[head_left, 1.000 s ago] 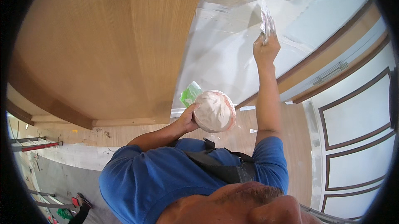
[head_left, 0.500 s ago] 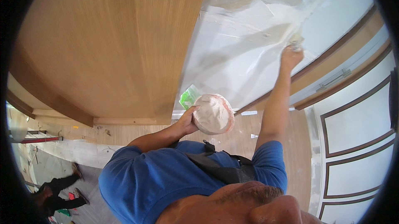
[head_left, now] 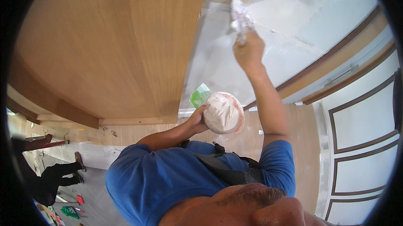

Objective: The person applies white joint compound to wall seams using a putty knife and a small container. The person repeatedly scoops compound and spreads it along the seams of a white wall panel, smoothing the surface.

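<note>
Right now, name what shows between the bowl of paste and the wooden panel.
In the head view: the left hand, a flat green-and-white piece and part of the white surface.

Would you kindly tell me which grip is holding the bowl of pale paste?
The left grip, which clasps the left side of the bowl; the right grip, higher in the picture, holds a white-smeared tool instead.

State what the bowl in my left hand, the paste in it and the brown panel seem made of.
Bowl: possibly plastic, by its thin rim; smears obscure its finish. Paste: plaster-like, matte, by its soft folded peaks. Brown panel: likely wood or veneer, low sheen, by its straight grain.
</note>
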`<control>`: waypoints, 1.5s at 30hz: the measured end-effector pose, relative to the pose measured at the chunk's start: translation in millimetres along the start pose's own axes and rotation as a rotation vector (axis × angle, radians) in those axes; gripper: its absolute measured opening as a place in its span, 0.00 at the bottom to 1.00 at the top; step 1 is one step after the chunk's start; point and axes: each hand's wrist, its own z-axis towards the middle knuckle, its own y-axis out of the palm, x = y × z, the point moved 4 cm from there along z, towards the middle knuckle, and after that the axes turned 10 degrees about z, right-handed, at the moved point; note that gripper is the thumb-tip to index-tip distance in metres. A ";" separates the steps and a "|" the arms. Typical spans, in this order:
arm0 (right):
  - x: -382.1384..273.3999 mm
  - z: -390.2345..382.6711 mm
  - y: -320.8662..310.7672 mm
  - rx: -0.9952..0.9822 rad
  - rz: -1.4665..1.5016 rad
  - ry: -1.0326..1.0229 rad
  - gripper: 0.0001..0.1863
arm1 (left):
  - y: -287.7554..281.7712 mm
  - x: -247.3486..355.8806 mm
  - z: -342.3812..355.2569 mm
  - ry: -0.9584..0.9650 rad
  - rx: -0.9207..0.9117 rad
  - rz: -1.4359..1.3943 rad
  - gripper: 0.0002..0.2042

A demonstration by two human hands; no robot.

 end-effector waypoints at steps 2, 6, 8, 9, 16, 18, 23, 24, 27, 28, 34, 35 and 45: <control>-13.5 -13.5 19.6 -0.183 -0.140 0.026 0.32 | -2.9 0.0 1.4 -0.004 -0.034 -0.007 0.31; -5.7 -34.7 23.7 -0.302 -0.130 -0.054 0.32 | -5.1 -2.0 -0.4 0.029 -0.046 -0.049 0.31; 3.4 -28.2 1.9 -0.263 -0.136 0.017 0.32 | -2.4 -2.4 1.5 0.048 -0.059 -0.072 0.31; 9.1 -22.3 -8.6 -0.123 -0.066 -0.045 0.32 | -1.3 -3.9 -1.6 0.049 -0.062 -0.083 0.30; -6.7 -8.4 0.6 -0.028 -0.091 -0.091 0.31 | -7.3 -11.4 -6.5 0.080 0.053 -0.030 0.29; -22.1 -22.9 13.9 -0.188 -0.092 -0.065 0.32 | -2.5 -8.8 -8.4 0.081 0.031 -0.024 0.28; -14.1 -52.8 17.3 -0.284 -0.085 -0.138 0.32 | 1.3 -9.4 -9.9 0.088 0.069 -0.033 0.29; -11.0 -52.4 14.3 -0.265 -0.100 -0.143 0.32 | 4.0 -9.2 -10.8 0.089 0.066 -0.041 0.30; -4.8 -39.4 11.5 -0.124 -0.132 -0.251 0.31 | 4.5 -8.5 -10.0 0.075 0.086 -0.028 0.30; -2.5 -36.0 14.7 -0.102 -0.135 -0.283 0.31 | 3.5 -8.9 -9.5 0.067 0.097 -0.017 0.31; 50.6 -62.2 69.7 -0.174 -0.219 -0.354 0.31 | -1.3 -7.4 -4.9 0.026 0.068 -0.014 0.29; 56.4 -78.1 72.9 -0.250 -0.186 -0.326 0.32 | -4.1 -6.4 -5.5 0.011 0.078 -0.023 0.29; 155.9 -118.8 -56.0 0.534 0.177 0.563 0.09 | -14.3 -10.6 -0.7 0.010 0.121 -0.039 0.29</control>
